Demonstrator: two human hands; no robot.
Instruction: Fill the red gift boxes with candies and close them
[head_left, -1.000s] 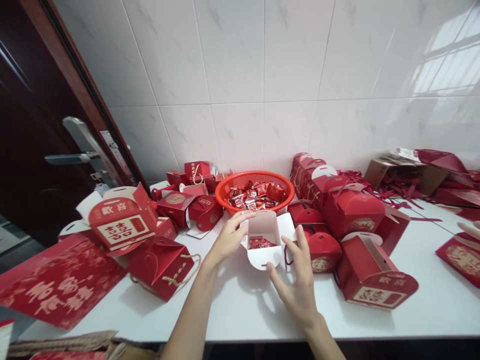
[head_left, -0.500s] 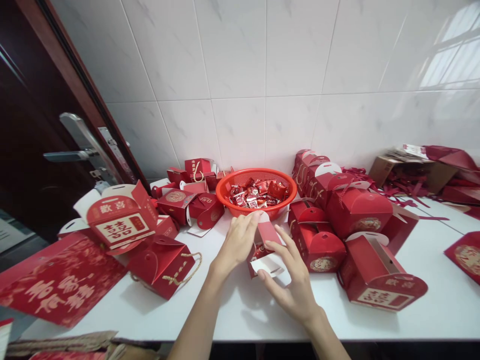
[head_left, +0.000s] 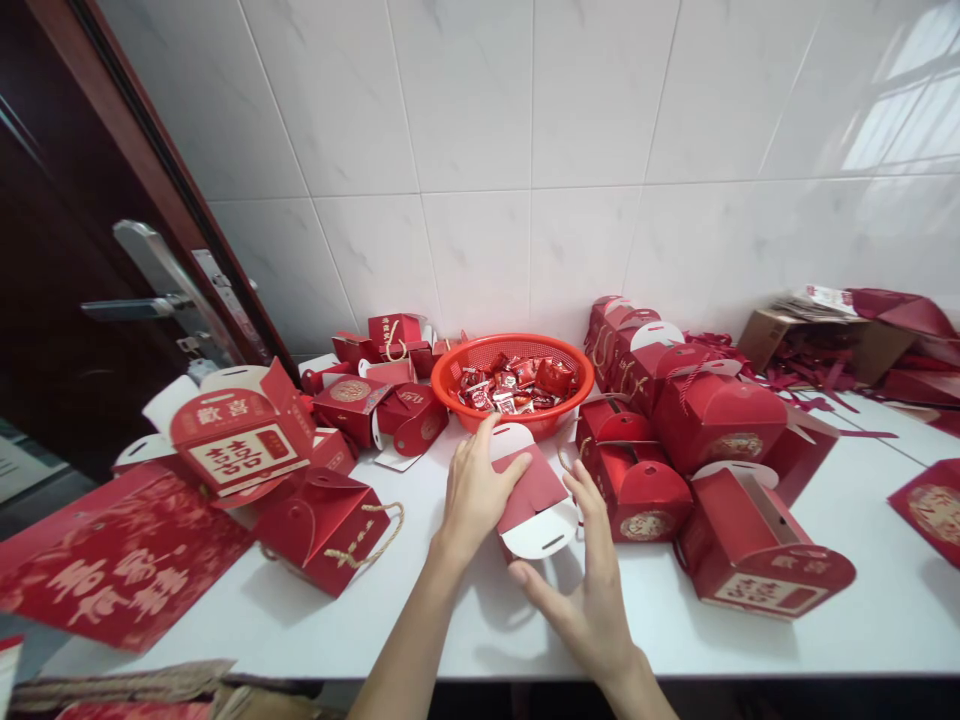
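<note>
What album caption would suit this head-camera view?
Left hand on a red cardboard box with white flaps, right hand alongside, near a round orange-red plastic basket of wrapped packets.

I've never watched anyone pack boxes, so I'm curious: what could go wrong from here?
The red box between the hands might spring open if the left hand lets go, since its white end flap sticks out.

The right hand could nudge the shiny red box close beside it.

The tilted, open box at the left might slide if the table is jolted.
</note>
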